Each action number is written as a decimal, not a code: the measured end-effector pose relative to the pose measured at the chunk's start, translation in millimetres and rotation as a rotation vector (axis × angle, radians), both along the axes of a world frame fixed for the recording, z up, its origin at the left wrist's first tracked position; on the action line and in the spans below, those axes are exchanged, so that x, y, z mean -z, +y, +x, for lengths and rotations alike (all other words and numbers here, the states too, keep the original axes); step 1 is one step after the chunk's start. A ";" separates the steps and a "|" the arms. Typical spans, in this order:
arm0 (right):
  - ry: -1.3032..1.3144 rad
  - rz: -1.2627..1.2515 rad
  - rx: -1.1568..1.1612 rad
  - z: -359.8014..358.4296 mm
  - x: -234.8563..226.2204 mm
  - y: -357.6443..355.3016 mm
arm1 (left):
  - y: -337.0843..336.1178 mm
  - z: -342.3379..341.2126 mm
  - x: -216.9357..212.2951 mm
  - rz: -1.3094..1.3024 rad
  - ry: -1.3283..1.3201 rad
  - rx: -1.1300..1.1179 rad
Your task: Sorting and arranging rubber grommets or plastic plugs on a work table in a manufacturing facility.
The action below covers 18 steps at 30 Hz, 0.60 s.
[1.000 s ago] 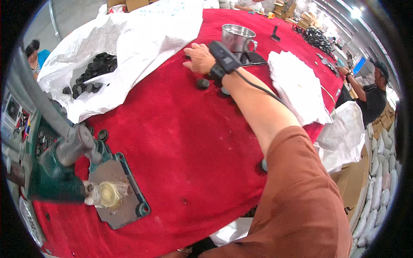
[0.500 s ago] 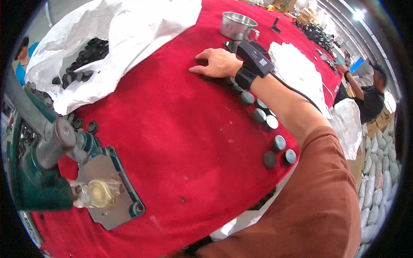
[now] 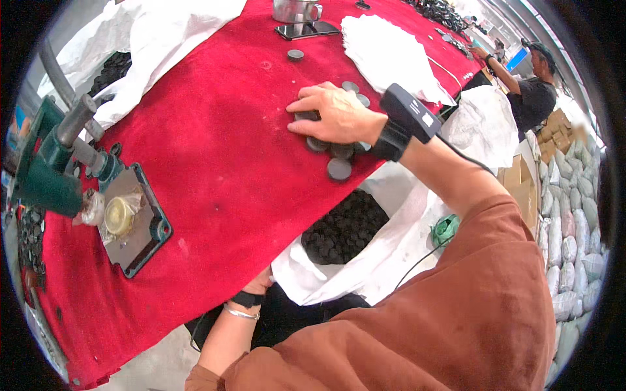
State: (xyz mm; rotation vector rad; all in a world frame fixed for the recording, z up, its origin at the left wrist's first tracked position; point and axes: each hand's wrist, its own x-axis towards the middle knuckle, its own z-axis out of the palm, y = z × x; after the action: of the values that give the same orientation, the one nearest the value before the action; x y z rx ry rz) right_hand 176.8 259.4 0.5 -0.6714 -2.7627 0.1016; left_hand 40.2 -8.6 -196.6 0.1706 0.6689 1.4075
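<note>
My right hand (image 3: 336, 114) rests palm down on the red cloth (image 3: 215, 150), fingers spread and slightly bent over a cluster of dark round caps. One cap (image 3: 306, 115) shows between its thumb and fingers, and another cap (image 3: 339, 169) lies at the table edge. Below that edge hangs a white sack (image 3: 300, 280), its mouth wide, with many black caps (image 3: 345, 228) inside. At the sack's near left rim is my left hand (image 3: 259, 283), closed on the white fabric; its fingertips are hidden.
A green hand press (image 3: 55, 163) with a metal base plate stands at left. Behind it lies another white sack (image 3: 156, 52) of black pieces. A phone (image 3: 306, 30), metal cup (image 3: 297, 10) and single cap (image 3: 295, 55) are farther back. A co-worker (image 3: 531, 85) sits at far right.
My right hand has come nearer the table's front edge, and the caps that stood in a line are now bunched around it. My left hand and the sack below have come into view.
</note>
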 end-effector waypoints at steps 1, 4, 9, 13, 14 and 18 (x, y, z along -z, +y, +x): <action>-0.017 -0.062 0.010 4.9 -4.4 -16.0 | 1.9 0.1 -1.2 0.003 -0.006 0.024; 0.049 -0.073 0.052 21.3 -7.2 -67.0 | 6.4 -1.4 -3.3 0.008 -0.022 0.104; 0.192 -0.079 0.038 48.2 -9.6 -124.9 | 12.3 -2.6 -4.8 0.008 -0.018 0.163; 0.241 0.003 0.012 67.5 -8.4 -149.0 | 14.8 -2.0 -5.7 0.009 -0.017 0.158; 0.230 -0.048 0.006 72.6 -8.3 -152.2 | 14.4 -2.1 -5.7 0.009 -0.011 0.155; 0.086 -0.148 -0.046 83.4 -19.0 -151.9 | 10.7 -3.1 -3.3 -0.002 -0.005 0.131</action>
State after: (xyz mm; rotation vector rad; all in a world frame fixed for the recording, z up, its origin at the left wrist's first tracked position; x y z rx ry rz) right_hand 260.3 107.5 19.5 -0.6250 -2.7073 0.3401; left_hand 37.1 2.1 -193.3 0.2058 0.6433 1.2810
